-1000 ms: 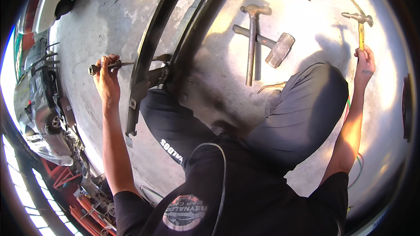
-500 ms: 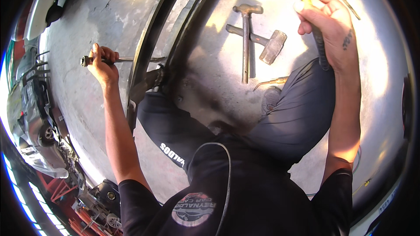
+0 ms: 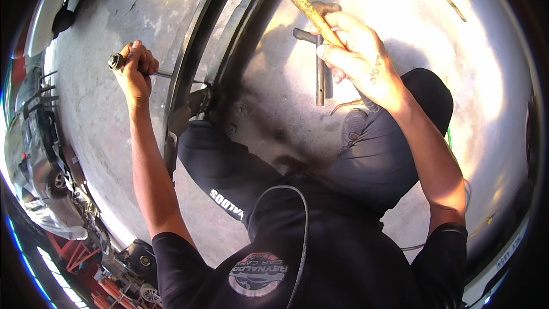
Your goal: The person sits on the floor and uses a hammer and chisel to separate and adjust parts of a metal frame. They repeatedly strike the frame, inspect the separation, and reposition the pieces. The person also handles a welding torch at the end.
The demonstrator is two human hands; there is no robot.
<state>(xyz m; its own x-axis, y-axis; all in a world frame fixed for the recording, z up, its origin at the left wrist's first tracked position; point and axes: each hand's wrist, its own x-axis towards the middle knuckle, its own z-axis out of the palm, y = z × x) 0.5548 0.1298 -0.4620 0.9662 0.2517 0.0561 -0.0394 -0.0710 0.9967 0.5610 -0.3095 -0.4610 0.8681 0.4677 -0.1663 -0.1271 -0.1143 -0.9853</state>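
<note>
At upper left, the left hand [image 3: 137,68] is wrapped round a tool [image 3: 164,74] crossing the rail [image 3: 193,46]; at upper centre, the right hand [image 3: 363,54] grips a hammer [image 3: 311,14]. Striking seems underway, calling for steady aim next.

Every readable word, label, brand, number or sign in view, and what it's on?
I won't copy wording; locations only:
Round badge on the shirt front: lettering, upside down in view.
Left trouser leg: white block lettering.
White plate, lower right: small, slanted dark characters.
Right hand: dark marks toward the wrist, too small to read.
Hammer: no lettering visible.
</note>
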